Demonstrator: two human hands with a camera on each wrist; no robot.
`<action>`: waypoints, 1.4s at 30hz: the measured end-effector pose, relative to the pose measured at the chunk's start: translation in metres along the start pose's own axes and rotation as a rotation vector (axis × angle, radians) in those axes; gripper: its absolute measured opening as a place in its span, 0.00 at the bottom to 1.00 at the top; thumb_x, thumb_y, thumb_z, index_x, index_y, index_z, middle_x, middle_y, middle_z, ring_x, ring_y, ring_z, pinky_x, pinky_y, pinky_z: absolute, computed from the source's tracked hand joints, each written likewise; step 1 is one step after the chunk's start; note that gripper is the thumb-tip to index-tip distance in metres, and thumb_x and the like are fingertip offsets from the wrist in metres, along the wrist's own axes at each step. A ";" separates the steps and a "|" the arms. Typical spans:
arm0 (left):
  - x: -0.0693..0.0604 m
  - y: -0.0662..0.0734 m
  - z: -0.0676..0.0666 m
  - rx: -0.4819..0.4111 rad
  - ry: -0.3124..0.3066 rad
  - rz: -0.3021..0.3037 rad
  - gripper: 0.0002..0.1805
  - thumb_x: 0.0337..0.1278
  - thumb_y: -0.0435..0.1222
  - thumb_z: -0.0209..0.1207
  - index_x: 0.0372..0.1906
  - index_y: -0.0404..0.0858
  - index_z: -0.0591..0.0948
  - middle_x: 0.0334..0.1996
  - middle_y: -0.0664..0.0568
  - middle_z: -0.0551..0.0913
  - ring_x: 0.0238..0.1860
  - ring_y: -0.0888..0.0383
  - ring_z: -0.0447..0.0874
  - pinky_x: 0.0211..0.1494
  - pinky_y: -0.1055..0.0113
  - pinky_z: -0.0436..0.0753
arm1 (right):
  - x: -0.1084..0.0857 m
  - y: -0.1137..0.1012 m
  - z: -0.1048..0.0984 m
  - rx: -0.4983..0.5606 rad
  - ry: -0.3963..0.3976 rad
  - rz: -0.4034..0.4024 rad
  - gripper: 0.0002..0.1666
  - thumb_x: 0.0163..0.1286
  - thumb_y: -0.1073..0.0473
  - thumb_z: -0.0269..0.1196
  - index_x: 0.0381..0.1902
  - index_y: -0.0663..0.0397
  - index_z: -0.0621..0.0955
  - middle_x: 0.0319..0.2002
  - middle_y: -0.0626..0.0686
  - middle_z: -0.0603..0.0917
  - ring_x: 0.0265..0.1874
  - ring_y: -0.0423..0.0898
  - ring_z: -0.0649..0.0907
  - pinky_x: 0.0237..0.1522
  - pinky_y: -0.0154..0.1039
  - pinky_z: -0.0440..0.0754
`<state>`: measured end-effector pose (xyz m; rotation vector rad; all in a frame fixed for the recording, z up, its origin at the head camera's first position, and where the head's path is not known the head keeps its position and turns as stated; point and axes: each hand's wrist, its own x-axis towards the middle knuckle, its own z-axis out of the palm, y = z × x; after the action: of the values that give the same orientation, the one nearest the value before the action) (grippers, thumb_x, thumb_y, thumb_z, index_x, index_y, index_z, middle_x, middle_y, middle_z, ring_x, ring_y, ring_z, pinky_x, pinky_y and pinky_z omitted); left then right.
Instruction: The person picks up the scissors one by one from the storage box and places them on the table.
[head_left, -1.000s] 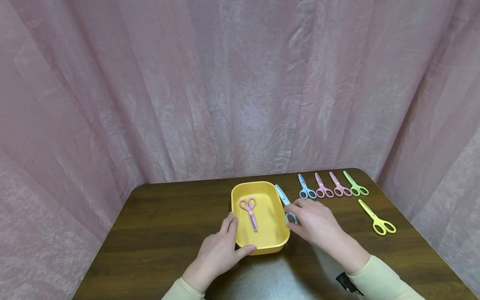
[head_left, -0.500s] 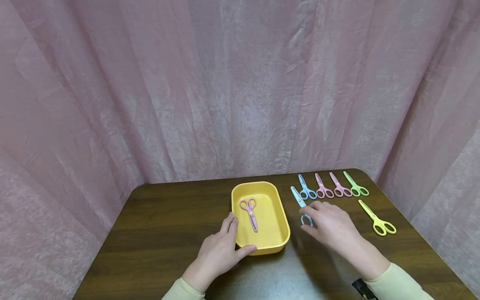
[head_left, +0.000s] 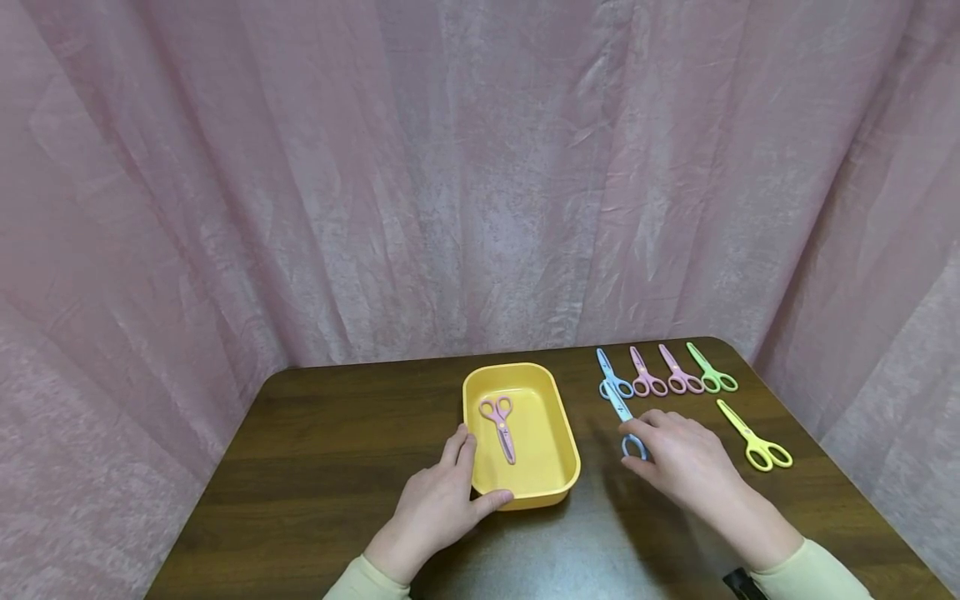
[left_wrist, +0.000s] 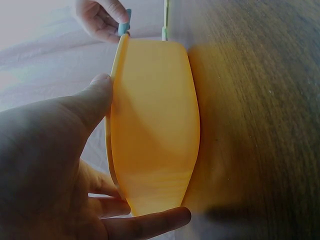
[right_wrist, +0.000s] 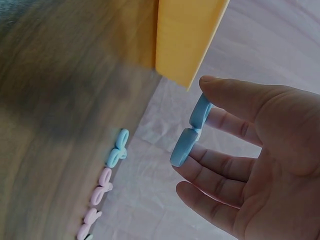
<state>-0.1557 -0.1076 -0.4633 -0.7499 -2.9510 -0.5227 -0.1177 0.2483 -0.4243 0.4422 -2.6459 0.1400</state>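
Observation:
In the head view a pair of light-blue scissors (head_left: 621, 408) hangs from my right hand (head_left: 678, 458), which pinches it by the finger loops between thumb and fingers. Its blades point away from me, and the tip overlaps a second blue pair behind. The right wrist view shows the pinched blue loops (right_wrist: 192, 130) side-on, above the table. My left hand (head_left: 435, 504) holds the near left corner of a yellow tray (head_left: 558, 492), thumb on the front rim and fingers along the left wall. Inside the tray lies a pair of pink scissors (head_left: 500, 427).
Along the back right edge lie blue scissors (head_left: 615, 379), two pink pairs (head_left: 648, 375) and green scissors (head_left: 708, 369) in a row. Yellow scissors (head_left: 753, 437) lie nearer, towards the right edge of the wooden table (head_left: 330, 450). A pink curtain (head_left: 480, 183) hangs behind.
My right hand has moved right, away from the tray's right wall, carrying the blue scissors along. The left hand and tray have stayed put.

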 end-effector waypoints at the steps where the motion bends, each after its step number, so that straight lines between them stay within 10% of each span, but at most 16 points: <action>1: 0.000 0.000 0.000 -0.003 -0.004 -0.002 0.58 0.66 0.72 0.64 0.82 0.31 0.68 0.82 0.37 0.67 0.18 0.57 0.72 0.25 0.58 0.77 | -0.002 0.001 0.000 0.000 0.000 0.003 0.23 0.54 0.51 0.88 0.46 0.43 0.90 0.41 0.49 0.88 0.34 0.55 0.87 0.32 0.54 0.84; 22: 0.000 0.000 0.000 0.002 -0.004 -0.009 0.58 0.67 0.70 0.66 0.83 0.32 0.67 0.82 0.36 0.66 0.18 0.56 0.73 0.25 0.57 0.78 | -0.032 0.008 0.009 -0.012 -0.211 0.048 0.22 0.55 0.47 0.87 0.45 0.38 0.89 0.36 0.42 0.84 0.31 0.49 0.84 0.30 0.49 0.82; 42: 0.000 0.000 -0.001 -0.001 -0.012 -0.009 0.59 0.66 0.73 0.63 0.83 0.31 0.66 0.83 0.37 0.65 0.18 0.56 0.73 0.25 0.57 0.77 | -0.038 0.016 0.020 0.019 -0.254 0.088 0.20 0.55 0.49 0.87 0.43 0.39 0.90 0.33 0.41 0.81 0.32 0.49 0.84 0.32 0.50 0.82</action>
<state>-0.1555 -0.1078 -0.4620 -0.7431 -2.9668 -0.5215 -0.0988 0.2708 -0.4593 0.3713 -2.9171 0.1450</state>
